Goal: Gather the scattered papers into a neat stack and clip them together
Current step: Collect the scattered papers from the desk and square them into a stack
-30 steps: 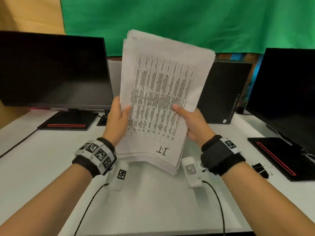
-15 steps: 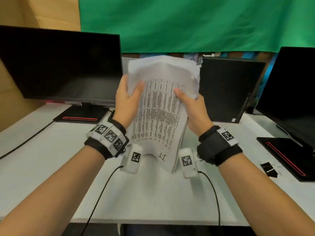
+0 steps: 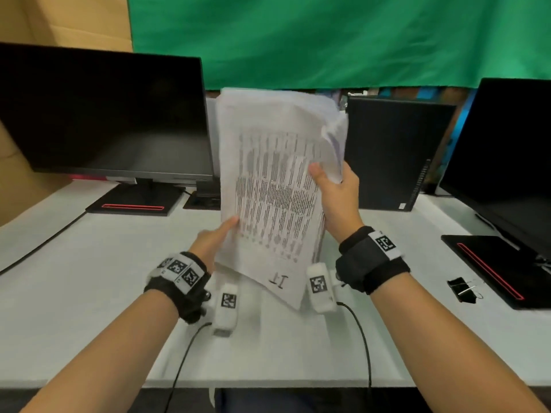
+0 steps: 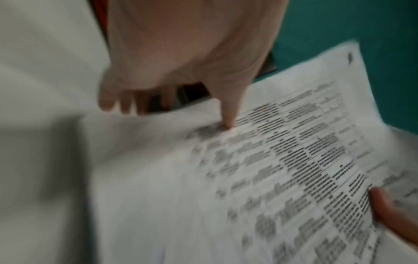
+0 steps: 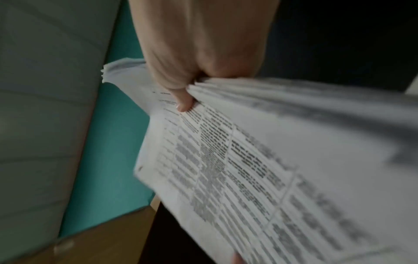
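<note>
Papers (image 3: 277, 186) in one thick sheaf, held upright above mid desk (image 3: 89, 293), printed table facing the head cam, "1:1" mark upside down at lower corner, which hangs just over the desk top. Top edges uneven, a few sheets curling off at upper right; not squared yet, no clip on.

Right hand (image 3: 337, 201) gripping the sheaf's right edge, thumb across the printed face, fingers wrapped behind; right wrist cam shows thumb (image 5: 183, 100) pressed on the top sheet w/ page edges fanned beside it.

Left hand (image 3: 213, 239) at lower left edge of sheaf, thumb tip touching the printed face, other fingers behind the paper, only partly seen in left wrist cam (image 4: 181, 53); whether curled round the sheets or just propping them – can't tell, frame blurred.

Binder clip (image 3: 463, 290), black w/ wire handles, lying loose near right edge of desk, well apart from papers, just beside base of right monitor (image 3: 507, 156). Left monitor (image 3: 101, 111) along back edge on left, black PC tower (image 3: 396, 153) at back behind sheaf. Green cloth (image 3: 328, 37) across the back.
</note>
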Tool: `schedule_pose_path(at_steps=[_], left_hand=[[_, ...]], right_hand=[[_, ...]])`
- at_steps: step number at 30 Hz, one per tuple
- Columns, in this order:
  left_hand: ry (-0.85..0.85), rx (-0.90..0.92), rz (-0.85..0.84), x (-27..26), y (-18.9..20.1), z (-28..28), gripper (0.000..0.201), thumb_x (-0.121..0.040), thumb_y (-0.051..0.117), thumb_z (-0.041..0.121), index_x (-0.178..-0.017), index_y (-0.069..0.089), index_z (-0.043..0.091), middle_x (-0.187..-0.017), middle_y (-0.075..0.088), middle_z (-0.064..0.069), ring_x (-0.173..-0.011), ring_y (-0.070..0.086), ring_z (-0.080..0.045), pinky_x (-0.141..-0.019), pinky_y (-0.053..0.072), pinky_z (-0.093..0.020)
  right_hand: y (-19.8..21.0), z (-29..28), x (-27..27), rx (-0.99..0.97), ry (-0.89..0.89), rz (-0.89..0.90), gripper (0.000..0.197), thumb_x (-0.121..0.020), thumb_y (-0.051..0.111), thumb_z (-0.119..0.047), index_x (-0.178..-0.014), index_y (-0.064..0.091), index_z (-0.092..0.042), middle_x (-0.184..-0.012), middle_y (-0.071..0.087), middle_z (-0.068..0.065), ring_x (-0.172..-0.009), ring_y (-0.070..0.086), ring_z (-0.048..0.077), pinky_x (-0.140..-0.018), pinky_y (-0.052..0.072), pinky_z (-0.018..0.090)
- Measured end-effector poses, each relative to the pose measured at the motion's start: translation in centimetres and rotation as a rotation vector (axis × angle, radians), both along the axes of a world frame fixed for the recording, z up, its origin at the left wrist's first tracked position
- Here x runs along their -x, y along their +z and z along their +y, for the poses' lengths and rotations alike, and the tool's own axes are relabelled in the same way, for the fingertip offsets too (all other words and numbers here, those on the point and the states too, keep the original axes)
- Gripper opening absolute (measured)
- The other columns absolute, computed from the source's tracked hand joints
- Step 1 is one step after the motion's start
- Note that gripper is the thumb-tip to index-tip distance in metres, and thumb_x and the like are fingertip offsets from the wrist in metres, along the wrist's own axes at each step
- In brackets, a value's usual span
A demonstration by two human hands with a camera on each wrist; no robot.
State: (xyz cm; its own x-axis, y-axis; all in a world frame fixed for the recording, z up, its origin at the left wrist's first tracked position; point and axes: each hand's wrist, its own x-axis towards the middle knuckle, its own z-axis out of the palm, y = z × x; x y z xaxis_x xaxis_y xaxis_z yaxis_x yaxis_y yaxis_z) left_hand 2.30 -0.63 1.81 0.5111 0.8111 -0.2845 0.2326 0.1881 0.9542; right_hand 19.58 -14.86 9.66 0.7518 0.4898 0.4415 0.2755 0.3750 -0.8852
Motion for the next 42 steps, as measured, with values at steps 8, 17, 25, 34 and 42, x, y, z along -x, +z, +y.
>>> schedule_pose_path(at_steps=[8, 17, 25, 34, 42], left_hand=[[0.027, 0.156, -0.572, -0.2, 0.2, 0.9, 0.036, -0.098, 0.048, 0.024, -0.133, 0.051, 0.016, -0.126, 0.063, -0.009, -0.109, 0.064, -0.026, -0.086, 0.054, -0.044], [0.003, -0.039, -0.038, 4.0, -4.8, 6.5, 0.038, -0.09, 0.059, 0.029, -0.124, 0.057, 0.013, -0.115, 0.068, -0.011, -0.104, 0.064, -0.034, -0.096, 0.045, -0.056], [0.006, 0.034, 0.15, 4.7, -8.2, 7.6, 0.049, -0.076, 0.07, 0.044, -0.109, 0.064, 0.008, -0.103, 0.072, -0.015, -0.096, 0.067, -0.038, -0.093, 0.048, -0.055], [0.025, -0.043, 0.176, 4.1, -6.9, 6.2, 0.039, -0.09, 0.06, 0.039, -0.112, 0.059, 0.007, -0.104, 0.068, -0.015, -0.097, 0.065, -0.035, -0.093, 0.049, -0.052], [0.029, -0.059, 0.153, 4.1, -6.9, 6.2, 0.042, -0.091, 0.058, 0.036, -0.12, 0.057, 0.005, -0.111, 0.067, -0.016, -0.1, 0.064, -0.035, -0.095, 0.048, -0.052]], right_hand=[[-1.4, -2.0, -2.8, -0.08, 0.36, 0.404, 0.046, -0.097, 0.059, -0.013, -0.142, 0.048, -0.016, -0.133, 0.064, 0.004, -0.123, 0.061, 0.023, -0.1, 0.052, 0.045], [-6.9, -4.0, -7.0, 0.612, 0.357, 0.446, 0.032, -0.097, 0.054, -0.002, -0.129, 0.055, 0.003, -0.125, 0.065, 0.015, -0.115, 0.061, 0.03, -0.098, 0.051, 0.042], [-9.3, -1.6, -8.2, 1.147, -0.023, -0.011, 0.021, -0.093, 0.058, -0.015, -0.099, 0.067, 0.003, -0.101, 0.067, 0.018, -0.09, 0.064, 0.029, -0.079, 0.053, 0.035], [-9.3, -2.2, -9.7, 0.921, 0.137, 0.346, 0.033, -0.09, 0.068, -0.009, -0.119, 0.064, 0.006, -0.119, 0.067, 0.024, -0.095, 0.061, 0.028, -0.089, 0.053, 0.04], [-10.4, -2.1, -10.6, 0.646, 0.33, 0.854, 0.037, -0.096, 0.058, -0.009, -0.133, 0.054, -0.002, -0.13, 0.064, 0.017, -0.121, 0.061, 0.031, -0.086, 0.059, 0.046]])
